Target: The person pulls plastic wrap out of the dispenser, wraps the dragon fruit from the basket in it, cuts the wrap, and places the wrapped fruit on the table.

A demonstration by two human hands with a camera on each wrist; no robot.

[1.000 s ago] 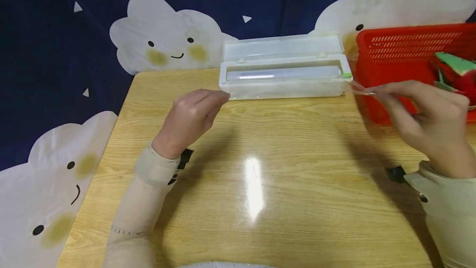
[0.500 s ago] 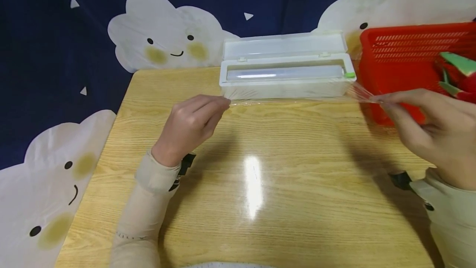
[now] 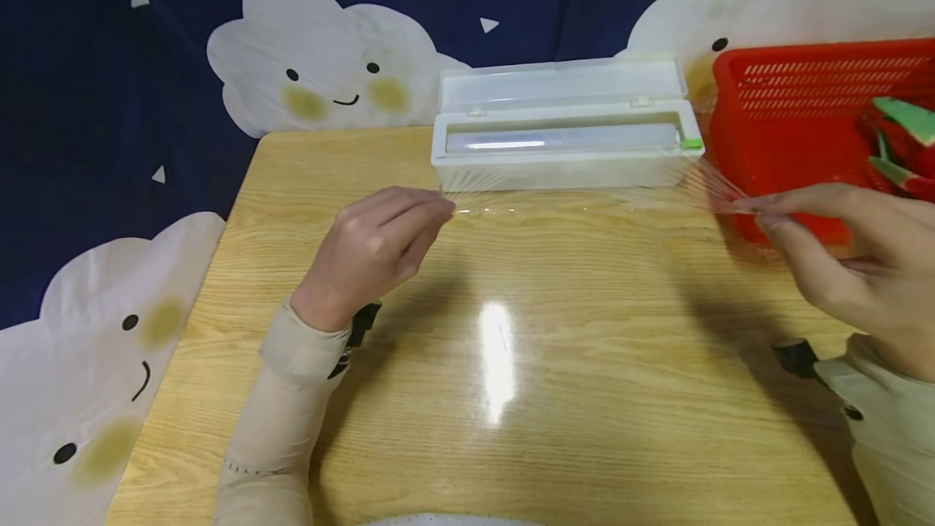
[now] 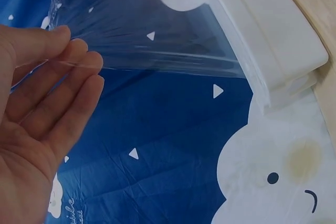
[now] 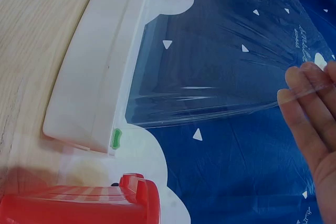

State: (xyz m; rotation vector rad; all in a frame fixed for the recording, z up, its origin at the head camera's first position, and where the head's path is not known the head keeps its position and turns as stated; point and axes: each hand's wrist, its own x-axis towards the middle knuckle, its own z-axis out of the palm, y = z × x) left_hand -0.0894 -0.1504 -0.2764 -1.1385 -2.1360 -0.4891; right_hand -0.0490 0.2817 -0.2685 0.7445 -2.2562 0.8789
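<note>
Between my two hands stretches a clear sheet of cling film (image 4: 157, 40), drawn out over the front of a long white dispenser box (image 3: 562, 173). The box stands at the table's back with its lid (image 3: 562, 81) up, and the film roll (image 3: 562, 139) lies inside. My left hand (image 3: 376, 254) pinches the film's near left corner between thumb and fingers. On the other side my right hand (image 3: 862, 258) pinches the right corner, in front of the red basket. Creases fan from both pinched corners toward the box. A green slider (image 3: 691, 144) sits at the box's right end.
A red plastic basket (image 3: 774, 157) stands right of the box, with red and green watermelon-patterned things (image 3: 913, 144) in it. Behind the wooden table (image 3: 409, 420) hangs a dark blue cloth with white clouds (image 3: 329, 55). A pale speckled rim (image 3: 445, 519) shows at the bottom edge.
Both hands have come toward me, the right one also moving outward to the right. More film now spans from the box to the fingers.
</note>
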